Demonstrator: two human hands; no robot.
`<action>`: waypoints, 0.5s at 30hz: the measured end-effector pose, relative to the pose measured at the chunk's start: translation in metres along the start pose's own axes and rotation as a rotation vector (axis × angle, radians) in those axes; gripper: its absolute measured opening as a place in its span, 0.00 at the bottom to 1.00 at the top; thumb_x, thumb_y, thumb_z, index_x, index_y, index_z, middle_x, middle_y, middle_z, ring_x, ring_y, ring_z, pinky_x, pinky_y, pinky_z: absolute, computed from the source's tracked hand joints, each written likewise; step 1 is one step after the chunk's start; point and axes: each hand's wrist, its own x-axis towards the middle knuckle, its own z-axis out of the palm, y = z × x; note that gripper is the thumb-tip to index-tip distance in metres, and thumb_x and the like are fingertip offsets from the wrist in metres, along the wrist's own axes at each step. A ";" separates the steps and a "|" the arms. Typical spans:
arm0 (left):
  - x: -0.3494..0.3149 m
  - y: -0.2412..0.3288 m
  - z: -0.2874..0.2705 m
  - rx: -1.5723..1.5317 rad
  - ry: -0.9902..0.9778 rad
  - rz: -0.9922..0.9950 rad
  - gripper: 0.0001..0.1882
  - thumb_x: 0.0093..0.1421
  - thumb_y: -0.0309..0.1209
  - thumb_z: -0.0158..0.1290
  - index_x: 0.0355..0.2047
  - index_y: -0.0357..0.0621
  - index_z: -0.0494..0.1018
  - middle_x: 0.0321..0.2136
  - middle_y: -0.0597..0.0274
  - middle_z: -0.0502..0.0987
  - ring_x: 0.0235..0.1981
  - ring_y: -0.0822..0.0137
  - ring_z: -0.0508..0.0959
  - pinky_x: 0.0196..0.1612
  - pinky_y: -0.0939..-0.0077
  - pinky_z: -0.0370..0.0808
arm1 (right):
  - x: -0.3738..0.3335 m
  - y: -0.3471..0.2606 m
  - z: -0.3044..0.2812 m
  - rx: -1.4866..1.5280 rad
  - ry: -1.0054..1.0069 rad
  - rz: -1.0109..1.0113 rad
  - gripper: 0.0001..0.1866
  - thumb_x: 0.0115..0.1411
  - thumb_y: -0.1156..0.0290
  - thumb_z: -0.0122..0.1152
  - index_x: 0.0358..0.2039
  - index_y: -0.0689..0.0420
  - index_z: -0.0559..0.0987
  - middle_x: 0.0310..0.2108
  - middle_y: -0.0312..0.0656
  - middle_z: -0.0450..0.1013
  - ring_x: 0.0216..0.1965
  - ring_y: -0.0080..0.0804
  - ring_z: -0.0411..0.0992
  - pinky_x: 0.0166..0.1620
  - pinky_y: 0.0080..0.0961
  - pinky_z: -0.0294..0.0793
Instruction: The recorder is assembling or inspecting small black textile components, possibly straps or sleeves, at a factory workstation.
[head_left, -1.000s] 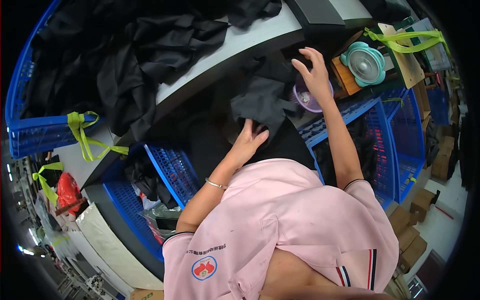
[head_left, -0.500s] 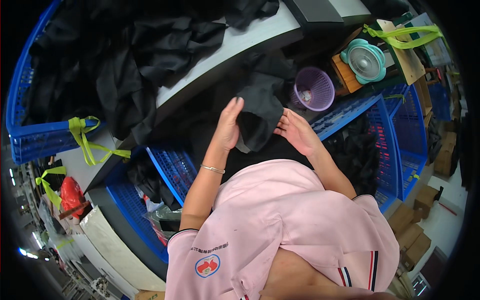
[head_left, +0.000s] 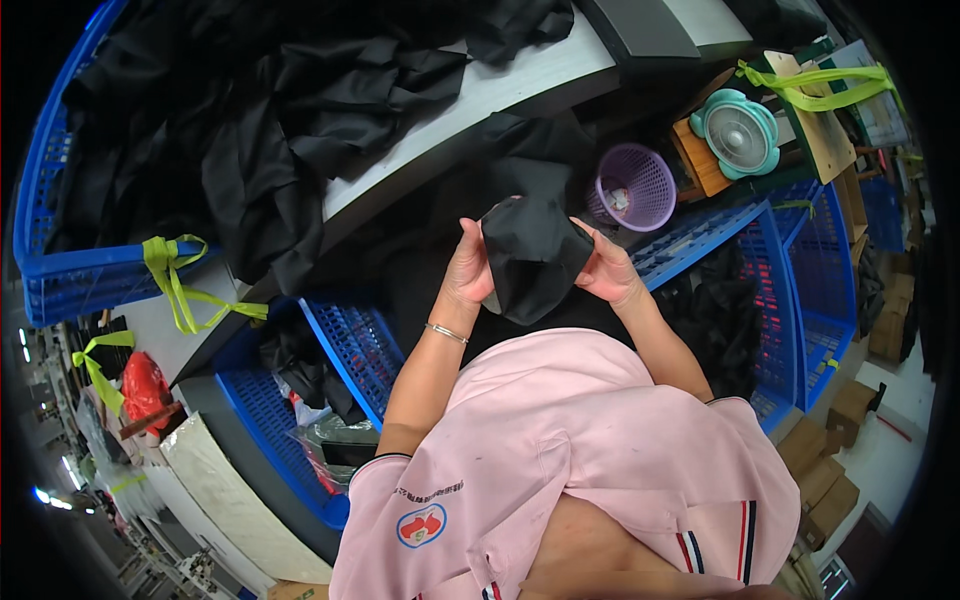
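Okay, got black cloth (head_left: 533, 255) held up between left hand (head_left: 466, 270) and right hand (head_left: 608, 274), just in front of the pink shirt (head_left: 590, 440). Pinched at its edge by right thumb and fingers; on the left, thumb raised, fingers partly hidden behind cloth, so can't tell how far closed. Just beyond right hand: purple basket (head_left: 650, 188) with pale scraps inside. Past that, teal fan (head_left: 740, 135) near a wooden board (head_left: 700, 160). Hemmed in on both flanks: right-hand crate (head_left: 700, 240), blue, filled with dark cloth, near right forearm; left-hand crate (head_left: 350, 335), also blue, near left forearm. Bounded ahead by white table (head_left: 500, 95), loaded with a dark fabric heap (head_left: 240, 125) hanging over the near edge, next to a blue tabletop basket (head_left: 110, 265) tied with yellow-green strip (head_left: 160, 257). Farther out left: red bag (head_left: 145, 385), bright lamps (head_left: 50, 498). Out right: cardboard boxes (head_left: 800, 450), pale floor (head_left: 890, 462).
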 end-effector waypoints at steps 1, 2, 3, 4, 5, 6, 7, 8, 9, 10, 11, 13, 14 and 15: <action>0.002 0.001 0.005 -0.034 -0.073 -0.010 0.36 0.63 0.49 0.59 0.63 0.38 0.66 0.58 0.53 0.74 0.60 0.59 0.74 0.67 0.61 0.67 | 0.002 0.001 0.000 0.004 0.004 -0.002 0.29 0.68 0.51 0.58 0.64 0.52 0.69 0.48 0.34 0.75 0.40 0.22 0.72 0.29 0.16 0.67; 0.003 0.001 0.002 -0.035 -0.069 -0.015 0.36 0.63 0.49 0.59 0.63 0.38 0.66 0.58 0.53 0.74 0.60 0.59 0.74 0.67 0.61 0.67 | 0.004 0.001 0.000 0.043 -0.047 0.030 0.29 0.67 0.53 0.59 0.64 0.52 0.68 0.47 0.34 0.76 0.40 0.23 0.72 0.28 0.16 0.67; 0.002 0.002 0.000 0.003 0.021 0.027 0.35 0.62 0.45 0.61 0.63 0.38 0.66 0.58 0.53 0.74 0.59 0.59 0.75 0.66 0.63 0.68 | 0.007 0.002 0.001 0.081 -0.100 0.063 0.28 0.67 0.56 0.61 0.64 0.52 0.68 0.46 0.35 0.76 0.39 0.23 0.73 0.28 0.16 0.68; 0.001 0.003 -0.002 0.041 0.110 0.069 0.34 0.61 0.41 0.64 0.63 0.39 0.66 0.58 0.54 0.74 0.58 0.60 0.75 0.65 0.64 0.70 | 0.010 0.005 0.002 0.085 -0.097 0.060 0.28 0.67 0.56 0.61 0.64 0.52 0.68 0.46 0.35 0.76 0.39 0.23 0.73 0.28 0.16 0.68; 0.001 0.005 -0.004 0.040 0.114 0.064 0.34 0.61 0.41 0.64 0.63 0.39 0.66 0.58 0.54 0.74 0.58 0.60 0.75 0.65 0.64 0.70 | 0.013 0.009 0.003 0.069 -0.112 0.084 0.29 0.65 0.58 0.63 0.63 0.52 0.68 0.45 0.35 0.76 0.36 0.24 0.73 0.27 0.16 0.67; 0.003 0.010 -0.003 0.193 0.042 0.069 0.34 0.59 0.35 0.65 0.63 0.39 0.66 0.57 0.54 0.75 0.57 0.61 0.76 0.63 0.66 0.71 | 0.015 0.011 0.003 0.050 -0.126 0.109 0.29 0.64 0.60 0.66 0.62 0.52 0.68 0.43 0.36 0.76 0.34 0.24 0.73 0.26 0.15 0.67; 0.006 0.012 -0.002 0.344 -0.031 0.074 0.34 0.58 0.29 0.66 0.62 0.39 0.66 0.57 0.55 0.75 0.56 0.62 0.77 0.62 0.68 0.72 | 0.016 0.013 0.003 0.052 -0.123 0.108 0.29 0.64 0.60 0.66 0.62 0.52 0.68 0.43 0.36 0.76 0.34 0.24 0.73 0.26 0.15 0.67; 0.008 0.013 -0.001 0.291 0.033 0.035 0.33 0.54 0.20 0.66 0.60 0.39 0.68 0.54 0.58 0.77 0.53 0.65 0.79 0.59 0.72 0.75 | 0.017 0.016 0.002 0.004 -0.087 0.138 0.30 0.61 0.61 0.68 0.61 0.52 0.68 0.41 0.36 0.76 0.32 0.23 0.73 0.26 0.15 0.67; 0.009 0.013 -0.002 0.290 0.034 0.035 0.33 0.54 0.20 0.66 0.60 0.39 0.68 0.54 0.58 0.77 0.53 0.65 0.79 0.59 0.72 0.75 | 0.019 0.016 0.008 -0.046 -0.054 0.170 0.30 0.59 0.62 0.70 0.59 0.53 0.69 0.40 0.36 0.75 0.30 0.23 0.72 0.26 0.14 0.66; 0.011 0.013 -0.002 0.398 0.069 0.016 0.30 0.54 0.19 0.65 0.58 0.39 0.69 0.51 0.59 0.78 0.50 0.67 0.80 0.57 0.73 0.76 | 0.021 0.018 0.014 -0.069 0.052 0.116 0.30 0.55 0.63 0.73 0.56 0.53 0.70 0.37 0.33 0.75 0.29 0.20 0.71 0.26 0.13 0.66; 0.012 0.013 -0.002 0.506 0.105 -0.003 0.28 0.54 0.18 0.65 0.56 0.38 0.71 0.49 0.60 0.80 0.48 0.68 0.81 0.55 0.74 0.77 | 0.023 0.014 0.020 -0.068 0.054 0.118 0.30 0.55 0.63 0.73 0.56 0.53 0.70 0.37 0.33 0.75 0.29 0.20 0.71 0.26 0.13 0.66; 0.013 0.014 0.000 0.584 0.160 0.063 0.25 0.54 0.17 0.64 0.52 0.38 0.73 0.45 0.62 0.81 0.44 0.71 0.81 0.51 0.77 0.78 | 0.026 0.005 0.036 -0.167 0.011 0.006 0.28 0.56 0.63 0.73 0.54 0.54 0.72 0.38 0.31 0.75 0.29 0.17 0.70 0.26 0.12 0.65; 0.013 0.014 0.002 0.662 0.216 0.128 0.21 0.54 0.16 0.63 0.49 0.38 0.74 0.41 0.63 0.81 0.40 0.73 0.81 0.48 0.80 0.78 | 0.024 0.002 0.049 -0.194 0.063 -0.037 0.24 0.57 0.64 0.72 0.51 0.54 0.74 0.38 0.31 0.76 0.28 0.16 0.70 0.26 0.12 0.65; 0.013 0.012 0.007 0.661 0.216 0.126 0.21 0.54 0.16 0.63 0.49 0.38 0.74 0.41 0.63 0.81 0.40 0.73 0.81 0.48 0.80 0.78 | 0.024 -0.001 0.055 -0.193 0.065 -0.037 0.24 0.57 0.64 0.72 0.51 0.54 0.74 0.38 0.31 0.76 0.28 0.16 0.70 0.26 0.12 0.65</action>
